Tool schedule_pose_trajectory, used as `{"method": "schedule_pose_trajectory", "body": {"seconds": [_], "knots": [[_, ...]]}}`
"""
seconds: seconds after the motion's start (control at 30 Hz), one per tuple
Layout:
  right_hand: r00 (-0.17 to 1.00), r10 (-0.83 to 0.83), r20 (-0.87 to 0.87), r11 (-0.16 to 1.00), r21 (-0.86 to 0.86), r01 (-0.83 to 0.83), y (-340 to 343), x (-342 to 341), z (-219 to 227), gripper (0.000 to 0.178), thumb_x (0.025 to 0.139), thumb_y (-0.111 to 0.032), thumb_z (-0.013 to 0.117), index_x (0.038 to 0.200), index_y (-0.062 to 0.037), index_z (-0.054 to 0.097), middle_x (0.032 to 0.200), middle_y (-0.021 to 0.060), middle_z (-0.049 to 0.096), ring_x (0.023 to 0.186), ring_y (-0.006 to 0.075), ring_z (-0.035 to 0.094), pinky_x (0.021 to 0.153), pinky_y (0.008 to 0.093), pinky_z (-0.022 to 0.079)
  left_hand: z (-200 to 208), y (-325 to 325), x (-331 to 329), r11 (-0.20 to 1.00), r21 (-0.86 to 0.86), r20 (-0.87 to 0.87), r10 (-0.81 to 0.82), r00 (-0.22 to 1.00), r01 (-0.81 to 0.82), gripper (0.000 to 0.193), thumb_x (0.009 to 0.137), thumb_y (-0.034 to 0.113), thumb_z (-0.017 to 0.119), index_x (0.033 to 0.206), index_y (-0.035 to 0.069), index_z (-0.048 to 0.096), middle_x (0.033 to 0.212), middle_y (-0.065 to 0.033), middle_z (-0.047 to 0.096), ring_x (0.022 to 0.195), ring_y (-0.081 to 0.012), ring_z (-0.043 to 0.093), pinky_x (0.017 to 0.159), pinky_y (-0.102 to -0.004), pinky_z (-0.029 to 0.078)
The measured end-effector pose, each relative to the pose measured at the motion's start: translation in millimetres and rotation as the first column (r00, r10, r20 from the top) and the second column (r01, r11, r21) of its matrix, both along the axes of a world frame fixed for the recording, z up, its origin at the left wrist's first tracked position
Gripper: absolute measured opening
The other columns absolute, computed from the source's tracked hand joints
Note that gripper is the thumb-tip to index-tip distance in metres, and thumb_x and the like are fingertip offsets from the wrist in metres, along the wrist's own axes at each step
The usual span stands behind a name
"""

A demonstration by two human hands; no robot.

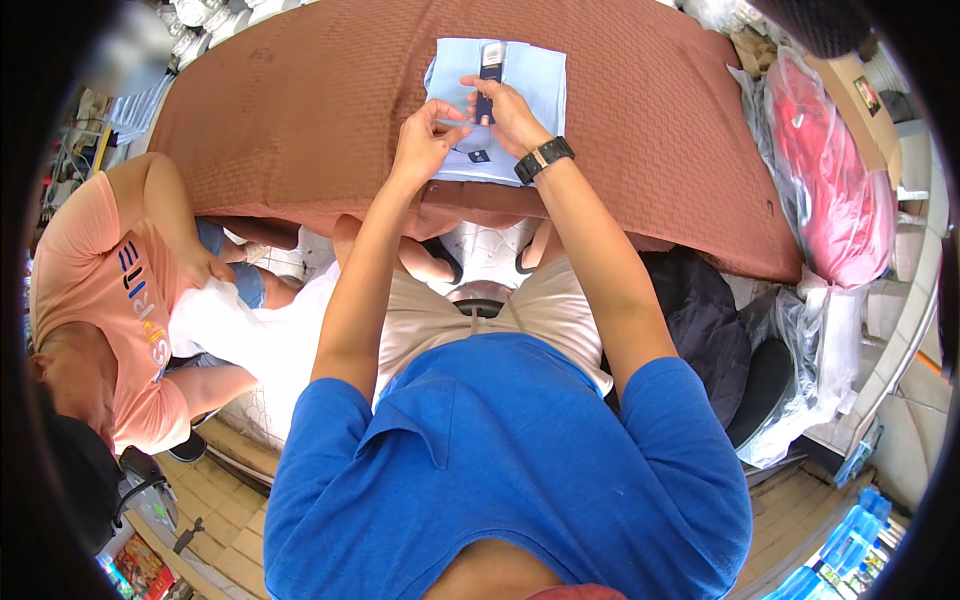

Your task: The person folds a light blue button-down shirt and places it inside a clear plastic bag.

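A folded light blue garment (pixel 542 75) lies on the brown-covered table in front of me. On top of it is a long dark blue hang tag (pixel 489 72) with a white patch at its far end. My right hand (pixel 512 120), with a black watch (pixel 544 160) on the wrist, grips the tag's near part between thumb and fingers. Just to its left, my left hand (pixel 424 145) is closed in a pinch on a thin pale strip, too fine to name, that points toward the tag. Nearer me, a small dark label (pixel 479 156) shows on the garment.
A textured brown cloth (pixel 300 110) covers the table. At the left sits a person in a peach shirt (pixel 110 290), holding white cloth (pixel 250 320). Plastic-wrapped red fabric (pixel 825 170) and a cardboard box (pixel 855 110) stand at the right. Black fabric (pixel 695 320) lies beside my right arm.
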State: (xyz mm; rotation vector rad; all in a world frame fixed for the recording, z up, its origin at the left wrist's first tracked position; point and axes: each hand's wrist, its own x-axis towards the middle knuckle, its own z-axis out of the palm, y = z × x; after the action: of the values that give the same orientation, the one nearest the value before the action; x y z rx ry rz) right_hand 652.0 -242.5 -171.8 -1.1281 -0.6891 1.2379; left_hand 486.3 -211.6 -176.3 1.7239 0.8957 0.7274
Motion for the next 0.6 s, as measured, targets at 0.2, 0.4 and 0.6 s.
{"method": "schedule_pose_trajectory", "body": {"seconds": [0.2,0.4,0.6], "knots": [[0.850,-0.117,0.513,0.989,-0.017,0.146,1,13,3,0.065,0.082,-0.013,0.077,0.139,0.0041,0.049,0.093,0.0141,0.070,0.077,0.0216,0.066,0.067,0.0330,0.055,-3,-8,-5,0.999,-0.024,-0.045,0.034,0.998,-0.035,0.017,0.085,0.003,0.074,0.100,0.002,0.067,0.097,-0.0085,0.072,0.079,-0.0140,0.067,0.068,-0.0296,0.052],[0.179,-0.410,0.894,0.890,0.349,0.294,-24,14,1,0.071,0.074,-0.013,0.083,0.134,0.0052,0.051,0.127,0.0277,0.048,0.107,0.0457,0.056,0.092,0.0504,0.047,-3,-9,-16,0.927,0.351,-0.109,0.184,0.977,-0.135,0.014,0.087,0.004,0.071,0.100,0.000,0.068,0.108,-0.0158,0.069,0.086,-0.0272,0.069,0.076,-0.0364,0.054],[0.201,-0.265,0.943,0.910,0.177,0.374,-103,49,-15,0.041,0.083,-0.020,0.077,0.112,0.0037,0.061,0.105,0.0216,0.062,0.094,0.0413,0.060,0.083,0.0493,0.049,-9,0,-54,0.921,0.298,-0.314,0.342,0.886,-0.250,0.024,0.092,0.022,0.070,0.104,0.001,0.069,0.094,-0.0171,0.073,0.087,-0.0286,0.071,0.078,-0.0385,0.055]]}}
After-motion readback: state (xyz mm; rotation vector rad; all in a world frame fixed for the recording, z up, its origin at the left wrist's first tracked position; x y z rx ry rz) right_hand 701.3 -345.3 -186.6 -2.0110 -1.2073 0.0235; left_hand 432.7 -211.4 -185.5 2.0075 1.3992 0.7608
